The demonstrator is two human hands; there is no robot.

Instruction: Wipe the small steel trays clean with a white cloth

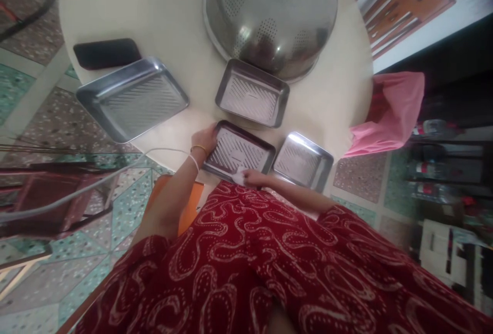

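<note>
the near steel tray [242, 150] sits at the near edge of the round counter [173, 15], right in front of the person, with ridged lines across its bottom. the left hand [204, 141] curls over the tray's left rim, fingers closed on the edge, a thin bangle and a white band at the wrist. the right hand [252, 176] rests at the tray's near right corner, closed around a small white cloth [239, 174] that touches the rim. just right of this tray lies a smaller steel tray [304, 162], and just beyond it a third tray [252, 93] lies against a big upturned steel colander [271, 15] at the far side. a larger tray [133, 97] lies well to the left, overhanging the counter's edge, with a black phone [106, 52] touching its far corner. a pink bag [389, 113] hangs off to the right of the counter. a red patterned garment fills the near part of the view.
</note>
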